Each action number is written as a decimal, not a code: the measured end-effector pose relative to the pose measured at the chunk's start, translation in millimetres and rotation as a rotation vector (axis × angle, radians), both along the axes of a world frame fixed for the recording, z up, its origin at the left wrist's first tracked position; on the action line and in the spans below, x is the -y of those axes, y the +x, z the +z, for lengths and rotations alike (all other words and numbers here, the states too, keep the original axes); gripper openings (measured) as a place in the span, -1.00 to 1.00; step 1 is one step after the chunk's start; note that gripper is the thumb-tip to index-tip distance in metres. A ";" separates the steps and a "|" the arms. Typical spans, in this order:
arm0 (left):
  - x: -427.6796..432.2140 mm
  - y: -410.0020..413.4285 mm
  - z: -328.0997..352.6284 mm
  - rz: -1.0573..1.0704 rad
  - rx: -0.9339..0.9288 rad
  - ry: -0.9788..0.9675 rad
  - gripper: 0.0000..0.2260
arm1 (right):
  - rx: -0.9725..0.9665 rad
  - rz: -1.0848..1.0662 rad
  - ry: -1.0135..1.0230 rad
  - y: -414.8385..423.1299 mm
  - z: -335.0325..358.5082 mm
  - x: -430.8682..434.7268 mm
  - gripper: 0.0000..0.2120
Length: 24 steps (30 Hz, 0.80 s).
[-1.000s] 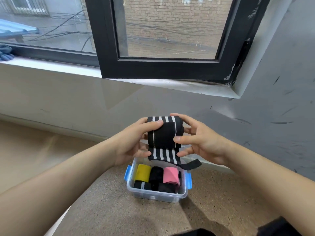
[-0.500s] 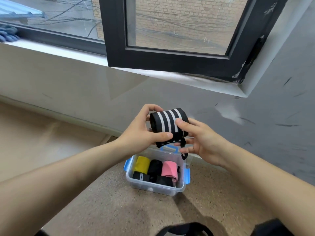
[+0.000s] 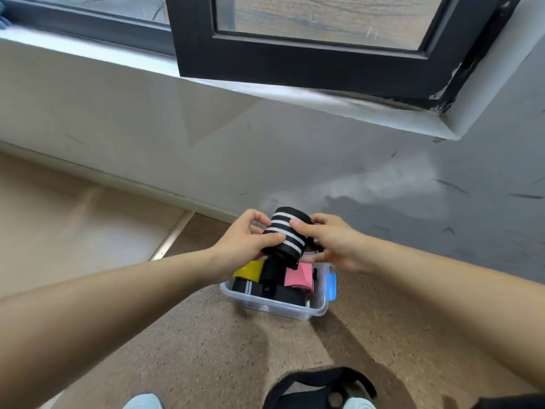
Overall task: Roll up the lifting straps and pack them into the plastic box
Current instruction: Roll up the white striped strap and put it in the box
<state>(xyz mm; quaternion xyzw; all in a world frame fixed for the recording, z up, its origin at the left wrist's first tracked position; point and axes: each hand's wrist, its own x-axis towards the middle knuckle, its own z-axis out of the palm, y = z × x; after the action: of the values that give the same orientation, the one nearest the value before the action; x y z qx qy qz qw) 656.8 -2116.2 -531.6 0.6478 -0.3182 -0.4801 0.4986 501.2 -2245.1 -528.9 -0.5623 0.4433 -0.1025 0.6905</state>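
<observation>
A rolled black lifting strap with white stripes (image 3: 285,235) is held between both hands just above the clear plastic box (image 3: 283,309). My left hand (image 3: 243,245) grips its left side, thumb below and fingers over the top. My right hand (image 3: 327,242) holds its right end with curled fingers. Inside the box lie a yellow roll (image 3: 249,270), a pink roll (image 3: 298,277) and black rolls (image 3: 287,294). The box has blue clips (image 3: 332,286) on its side.
The box stands on a speckled brown floor by a grey wall. An open black window frame (image 3: 324,63) juts out above. A loose black strap (image 3: 318,385) lies on the floor near my shoes at the bottom edge.
The strap's loose tail has been wound in and the roll is now compact. Both hands have lowered it from chest height to just over the box.
</observation>
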 end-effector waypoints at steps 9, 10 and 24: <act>8.5 12.4 -132.1 -0.063 0.245 0.127 -0.59 | -0.106 -0.012 0.051 29.0 -130.4 31.0 -0.47; 6.6 15.8 -143.8 -0.108 0.291 0.143 -0.50 | -0.114 -0.019 0.063 32.5 -143.8 33.1 -0.45; 2.4 32.6 -214.7 -0.589 1.066 0.268 -0.33 | -0.090 0.007 -0.235 46.5 -246.4 40.8 -0.55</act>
<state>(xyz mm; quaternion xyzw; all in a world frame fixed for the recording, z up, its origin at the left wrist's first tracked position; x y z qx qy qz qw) 689.4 -2118.5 -746.3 0.7405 -0.6255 -0.2438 0.0324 547.7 -2285.9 -775.2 -0.6447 0.4568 -0.1262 0.5998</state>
